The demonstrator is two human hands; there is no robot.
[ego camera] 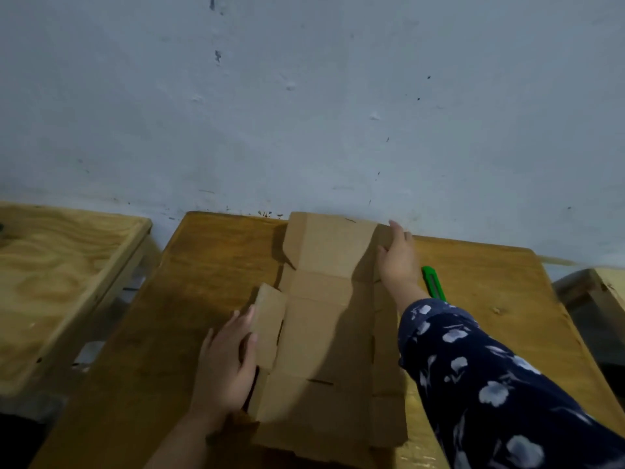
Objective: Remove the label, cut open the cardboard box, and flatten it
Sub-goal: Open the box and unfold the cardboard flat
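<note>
The brown cardboard box [324, 333] lies unfolded and nearly flat along the middle of the wooden table [209, 265], its far end reaching the wall. My left hand [226, 363] rests at its left side, fingers spread against a side flap that still stands up a little. My right hand [399, 258] reaches to the far right corner, its fingers curled over the edge of the right flap. A green utility knife [434, 282] lies on the table just right of my right wrist. No label is visible on the cardboard.
A grey-blue wall [304, 96] rises directly behind the table. A second, lighter wooden table [57, 275] stands to the left across a narrow gap. Part of another wooden surface [595, 289] shows at the right edge.
</note>
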